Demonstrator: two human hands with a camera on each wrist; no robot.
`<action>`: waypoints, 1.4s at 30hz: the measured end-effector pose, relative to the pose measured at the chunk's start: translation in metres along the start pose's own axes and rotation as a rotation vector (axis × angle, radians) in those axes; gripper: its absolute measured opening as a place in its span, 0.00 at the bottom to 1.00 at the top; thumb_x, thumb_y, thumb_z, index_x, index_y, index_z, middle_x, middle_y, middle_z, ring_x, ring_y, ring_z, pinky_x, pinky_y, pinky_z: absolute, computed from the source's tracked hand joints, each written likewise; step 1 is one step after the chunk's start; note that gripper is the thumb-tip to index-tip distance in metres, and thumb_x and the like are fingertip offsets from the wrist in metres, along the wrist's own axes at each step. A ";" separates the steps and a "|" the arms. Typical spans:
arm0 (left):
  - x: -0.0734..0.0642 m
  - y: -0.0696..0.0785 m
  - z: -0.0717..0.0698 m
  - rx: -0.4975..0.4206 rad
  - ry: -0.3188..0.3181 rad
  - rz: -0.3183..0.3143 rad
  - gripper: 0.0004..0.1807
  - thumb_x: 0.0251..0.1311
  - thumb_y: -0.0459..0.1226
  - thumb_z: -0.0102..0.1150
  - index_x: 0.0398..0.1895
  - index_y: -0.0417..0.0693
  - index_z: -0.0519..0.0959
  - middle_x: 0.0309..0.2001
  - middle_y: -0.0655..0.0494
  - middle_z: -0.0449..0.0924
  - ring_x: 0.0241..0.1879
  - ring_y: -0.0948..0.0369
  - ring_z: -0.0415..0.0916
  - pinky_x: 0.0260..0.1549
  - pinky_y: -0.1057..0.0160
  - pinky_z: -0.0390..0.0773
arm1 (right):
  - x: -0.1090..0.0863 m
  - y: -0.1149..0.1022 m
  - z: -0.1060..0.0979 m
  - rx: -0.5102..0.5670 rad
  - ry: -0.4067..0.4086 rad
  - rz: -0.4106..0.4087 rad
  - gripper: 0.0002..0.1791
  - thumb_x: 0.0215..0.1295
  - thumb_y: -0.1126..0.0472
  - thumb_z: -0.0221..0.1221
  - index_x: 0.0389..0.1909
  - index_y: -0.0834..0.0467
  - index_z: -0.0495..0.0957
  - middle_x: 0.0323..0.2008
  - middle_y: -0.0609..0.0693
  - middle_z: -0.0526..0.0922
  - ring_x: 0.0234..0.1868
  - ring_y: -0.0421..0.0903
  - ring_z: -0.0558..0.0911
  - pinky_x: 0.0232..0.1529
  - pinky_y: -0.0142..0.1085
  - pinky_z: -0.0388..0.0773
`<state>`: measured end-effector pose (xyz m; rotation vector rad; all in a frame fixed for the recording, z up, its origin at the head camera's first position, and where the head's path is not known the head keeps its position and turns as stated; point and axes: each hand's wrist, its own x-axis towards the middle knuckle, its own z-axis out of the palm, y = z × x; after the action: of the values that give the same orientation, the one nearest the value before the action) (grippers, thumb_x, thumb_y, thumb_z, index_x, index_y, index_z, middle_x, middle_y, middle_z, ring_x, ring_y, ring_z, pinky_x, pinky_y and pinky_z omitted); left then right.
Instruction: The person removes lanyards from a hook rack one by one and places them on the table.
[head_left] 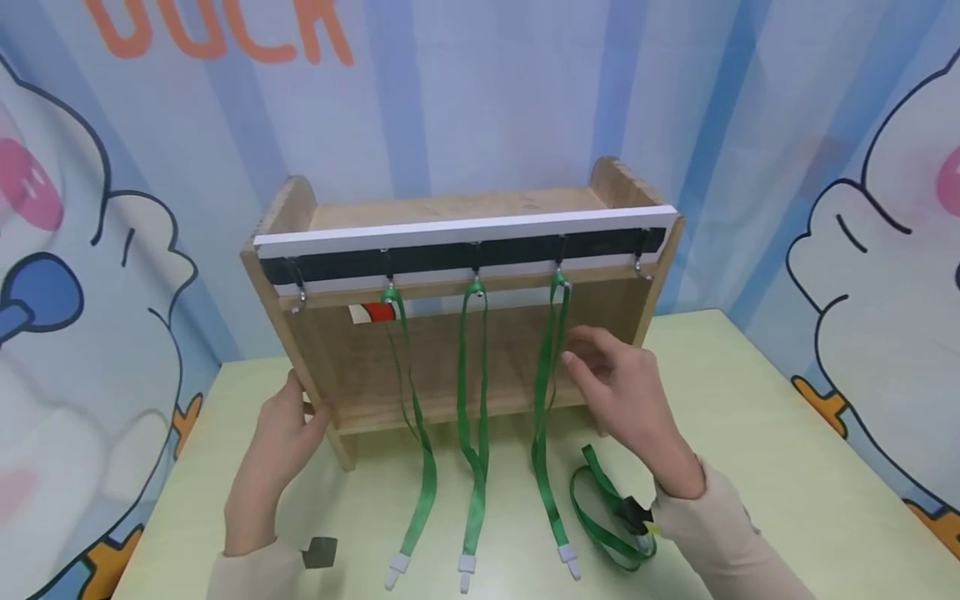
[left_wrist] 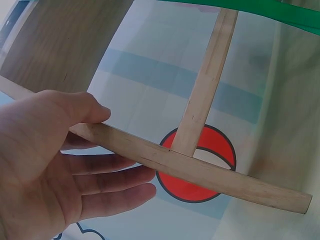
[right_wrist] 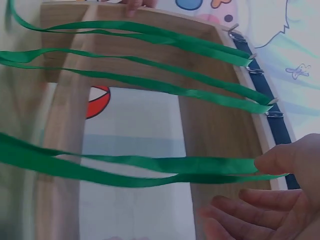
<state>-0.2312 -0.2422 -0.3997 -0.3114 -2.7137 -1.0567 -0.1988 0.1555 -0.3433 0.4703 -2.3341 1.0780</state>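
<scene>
A small wooden shelf rack [head_left: 450, 421] stands on the table, hooks along its white and black front strip [head_left: 435, 257]. Three green lanyards hang from the middle hooks: a left one [head_left: 426, 479], a centre one [head_left: 472, 458] and a right one [head_left: 542, 408], their white clips at the bottom. My left hand [head_left: 273, 437] grips the rack's left side panel [left_wrist: 140, 150], thumb on one face, fingers on the other. Beside the right lanyard is my right hand [head_left: 630, 392], fingers loosely bent; its thumb overlaps the strap in the right wrist view.
Another green lanyard [head_left: 597, 471] lies looped on the table by the right forearm, with a black piece [head_left: 633, 515] on it. A dark square [head_left: 321, 552] sits near the left sleeve. Both end hooks, left [head_left: 298, 296] and right [head_left: 642, 265], are bare. A cartoon backdrop [head_left: 487, 100] stands behind.
</scene>
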 end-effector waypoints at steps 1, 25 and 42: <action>0.000 0.000 0.000 -0.002 -0.001 -0.004 0.33 0.73 0.36 0.50 0.74 0.31 0.52 0.64 0.28 0.69 0.50 0.38 0.78 0.36 0.47 0.84 | 0.002 -0.002 0.000 0.007 0.008 -0.003 0.14 0.70 0.67 0.61 0.53 0.67 0.80 0.40 0.58 0.88 0.38 0.51 0.88 0.38 0.47 0.85; -0.001 0.002 0.000 -0.015 0.012 0.004 0.33 0.73 0.35 0.51 0.73 0.28 0.53 0.63 0.27 0.70 0.49 0.39 0.79 0.35 0.49 0.85 | 0.030 -0.018 0.016 0.108 0.042 -0.023 0.06 0.68 0.66 0.64 0.40 0.66 0.82 0.37 0.58 0.88 0.37 0.52 0.88 0.40 0.47 0.86; -0.001 -0.001 0.003 -0.027 0.040 0.037 0.32 0.72 0.34 0.52 0.73 0.30 0.56 0.61 0.28 0.72 0.47 0.40 0.81 0.36 0.48 0.84 | 0.034 -0.025 0.012 0.122 0.114 -0.085 0.09 0.72 0.72 0.55 0.39 0.68 0.85 0.33 0.56 0.89 0.36 0.52 0.89 0.29 0.33 0.78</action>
<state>-0.2305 -0.2410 -0.4026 -0.3397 -2.6497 -1.0793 -0.2170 0.1277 -0.3147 0.5340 -2.1386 1.1797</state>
